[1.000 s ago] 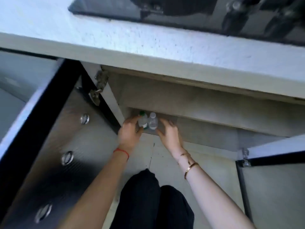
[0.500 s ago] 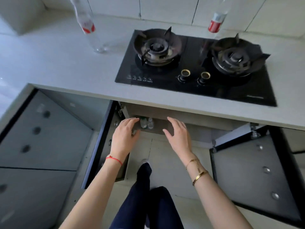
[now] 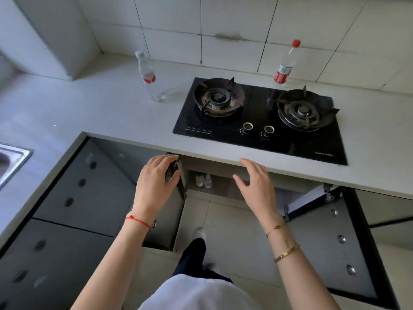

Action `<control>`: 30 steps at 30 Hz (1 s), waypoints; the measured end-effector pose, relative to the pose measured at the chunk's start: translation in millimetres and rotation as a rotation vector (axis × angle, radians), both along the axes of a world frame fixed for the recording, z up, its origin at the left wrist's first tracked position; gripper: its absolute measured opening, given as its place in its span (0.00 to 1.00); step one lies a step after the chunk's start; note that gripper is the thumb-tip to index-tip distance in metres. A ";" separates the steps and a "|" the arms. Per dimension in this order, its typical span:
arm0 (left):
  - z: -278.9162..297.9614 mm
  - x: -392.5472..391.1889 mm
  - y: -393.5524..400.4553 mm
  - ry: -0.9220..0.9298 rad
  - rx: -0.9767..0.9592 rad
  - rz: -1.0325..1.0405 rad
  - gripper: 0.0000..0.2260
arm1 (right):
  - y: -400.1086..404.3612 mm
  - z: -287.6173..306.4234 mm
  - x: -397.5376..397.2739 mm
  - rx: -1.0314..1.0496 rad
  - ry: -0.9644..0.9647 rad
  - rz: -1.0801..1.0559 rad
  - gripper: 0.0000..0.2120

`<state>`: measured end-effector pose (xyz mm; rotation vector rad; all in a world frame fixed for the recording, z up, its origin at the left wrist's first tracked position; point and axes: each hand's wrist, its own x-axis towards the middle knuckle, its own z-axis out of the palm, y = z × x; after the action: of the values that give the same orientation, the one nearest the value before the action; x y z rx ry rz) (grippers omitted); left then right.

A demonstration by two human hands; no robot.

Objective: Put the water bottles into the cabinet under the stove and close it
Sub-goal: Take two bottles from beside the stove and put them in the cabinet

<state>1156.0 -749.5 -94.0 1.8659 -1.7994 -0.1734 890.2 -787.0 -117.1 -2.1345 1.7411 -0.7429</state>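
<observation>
1. Seen from above: a pale countertop (image 3: pixel 89 117) holds a black two-burner gas stove (image 3: pixel 263 117).
2. Below the stove, the cabinet (image 3: pixel 221 186) is open. Two small water bottles (image 3: pixel 203 180) stand side by side, upright, on its floor near the left side.
3. The left hand (image 3: pixel 154 184) rests on the top edge of the left cabinet door (image 3: pixel 165 220), fingers curled loosely over it, holding nothing else.
4. The right hand (image 3: pixel 254 186) hovers empty before the opening, fingers slightly spread, touching nothing.
5. The right cabinet door (image 3: pixel 330 249) is swung wide open.
6. Two taller bottles stand on the counter: a white-capped bottle (image 3: pixel 148 78) left of the stove, a red-capped bottle (image 3: pixel 286 63) behind it.
</observation>
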 end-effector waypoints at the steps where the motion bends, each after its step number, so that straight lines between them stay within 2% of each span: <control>1: 4.4 2.4 -1.9 0.009 -0.010 0.017 0.16 | -4.4 3.9 2.0 -0.011 -0.004 0.002 0.23; 8: 32.3 27.6 -49.0 0.046 -0.057 0.125 0.16 | -64.5 26.9 28.0 -0.096 -0.023 0.046 0.23; 24: 60.6 116.3 -289.9 0.034 -0.197 0.217 0.18 | -311.9 71.3 118.2 -0.148 -0.017 0.119 0.23; 30: 53.6 158.2 -385.0 0.048 -0.104 0.237 0.23 | -376.2 72.9 150.2 -0.120 0.015 0.139 0.22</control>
<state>1314.2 -1134.4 -40.5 1.9641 -1.5118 -0.0366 1040.4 -1163.2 -44.1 -2.3181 1.5728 -0.8135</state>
